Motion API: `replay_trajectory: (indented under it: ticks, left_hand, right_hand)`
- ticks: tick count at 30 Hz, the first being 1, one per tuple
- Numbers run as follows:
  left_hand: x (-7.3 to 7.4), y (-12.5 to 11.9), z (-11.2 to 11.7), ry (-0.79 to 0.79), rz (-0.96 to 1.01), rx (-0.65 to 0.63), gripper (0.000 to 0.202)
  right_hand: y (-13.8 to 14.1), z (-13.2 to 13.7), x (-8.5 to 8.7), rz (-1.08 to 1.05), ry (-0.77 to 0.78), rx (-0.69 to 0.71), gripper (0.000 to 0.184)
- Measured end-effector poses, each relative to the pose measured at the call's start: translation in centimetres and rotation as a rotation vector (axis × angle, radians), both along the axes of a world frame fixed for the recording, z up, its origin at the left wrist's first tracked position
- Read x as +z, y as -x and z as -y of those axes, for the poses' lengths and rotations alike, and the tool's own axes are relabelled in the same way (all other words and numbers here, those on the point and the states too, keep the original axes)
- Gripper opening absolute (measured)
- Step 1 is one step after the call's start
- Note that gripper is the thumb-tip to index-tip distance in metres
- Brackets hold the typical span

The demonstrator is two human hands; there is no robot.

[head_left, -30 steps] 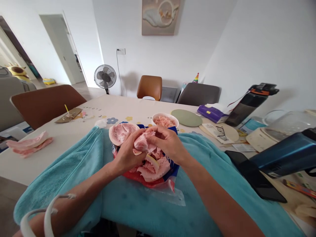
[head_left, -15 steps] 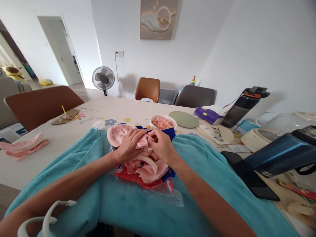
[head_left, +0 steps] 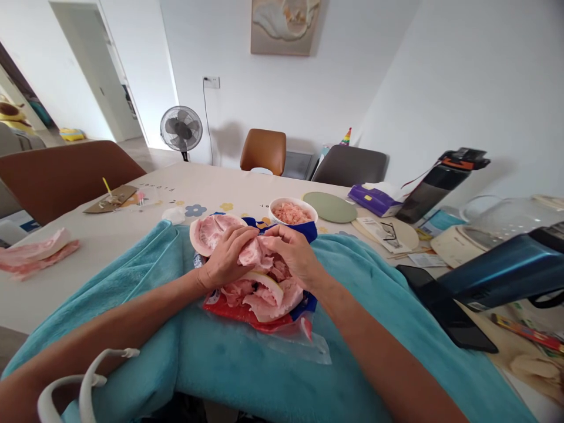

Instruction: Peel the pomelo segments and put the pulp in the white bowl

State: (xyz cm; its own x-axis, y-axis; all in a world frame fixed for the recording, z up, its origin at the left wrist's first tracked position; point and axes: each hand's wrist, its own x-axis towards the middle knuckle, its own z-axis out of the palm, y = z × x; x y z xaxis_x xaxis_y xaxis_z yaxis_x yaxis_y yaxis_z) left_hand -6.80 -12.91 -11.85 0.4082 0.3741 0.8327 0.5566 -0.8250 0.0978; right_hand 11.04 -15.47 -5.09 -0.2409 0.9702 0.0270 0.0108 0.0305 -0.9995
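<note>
A pale pink pomelo segment (head_left: 250,252) is gripped between my two hands. My left hand (head_left: 230,254) wraps around its left side, fingers bent over the top. Closed in a pinch, my right hand (head_left: 296,251) holds the segment's right side at the membrane. Under both hands lie pomelo peel and membrane scraps (head_left: 274,298) on a red and blue plastic bag (head_left: 233,312). To the left of my left hand sits a larger pomelo piece in its rind (head_left: 203,234). Just beyond my right hand stands a white bowl (head_left: 274,218) full of peeled pink pulp (head_left: 292,212).
A teal towel (head_left: 352,311) covers the near table. More peel (head_left: 39,254) lies at far left. On the right are a green round mat (head_left: 330,207), a purple tissue pack (head_left: 373,201), glasses (head_left: 389,231), a phone (head_left: 445,311), a blue bottle (head_left: 497,273) and a dark bottle (head_left: 429,191).
My right hand's fingers have shifted slightly right and opened a little from the left hand. The pomelo segment shows more between them. The camera view has tilted down slightly.
</note>
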Motion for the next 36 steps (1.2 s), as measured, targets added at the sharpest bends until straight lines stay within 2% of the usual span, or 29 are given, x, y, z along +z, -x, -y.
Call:
replay_trajectory:
  ticks: [3,5,11,15,18,21,24,29,32,36]
  left_hand:
    - [-0.1,-0.1,0.0,0.025,0.046,0.06,0.053]
    - [0.0,-0.2,0.2,0.058,0.105,0.072,0.052]
    - [0.3,-0.3,0.7,0.086,0.21,0.056,0.06]
    - [0.6,-0.2,1.0,-0.014,0.202,0.072,0.061]
    - [0.8,-0.3,1.3,-0.099,0.203,0.079,0.064]
    - [0.8,-0.5,1.4,-0.119,0.209,0.04,0.067]
    - [0.6,-0.6,1.3,-0.024,0.253,-0.008,0.065]
    - [0.3,-0.4,1.0,0.107,0.307,-0.006,0.063]
    - [0.2,-0.3,1.0,0.103,0.311,-0.002,0.061]
    - [0.3,-0.4,1.1,0.069,0.277,-0.024,0.062]
  right_hand:
    - [-0.4,-0.2,0.2,0.041,-0.029,0.152,0.034]
    - [-0.5,-0.4,0.0,0.068,-0.105,0.167,0.042]
    - [-0.1,-0.5,-0.7,0.139,-0.271,0.177,0.029]
    - [0.8,0.7,-0.5,0.336,-0.436,-0.023,0.008]
    - [1.6,1.4,-0.7,0.404,-0.523,-0.158,0.017]
    - [1.7,1.4,-1.2,0.333,-0.482,-0.137,0.01]
    - [1.4,1.1,-1.2,0.252,-0.367,-0.055,0.006]
    - [0.6,1.0,0.1,0.291,-0.311,0.059,0.016]
    - [0.5,1.0,0.5,0.266,-0.282,0.088,0.018]
    - [0.4,0.5,0.1,0.186,-0.293,0.086,0.026]
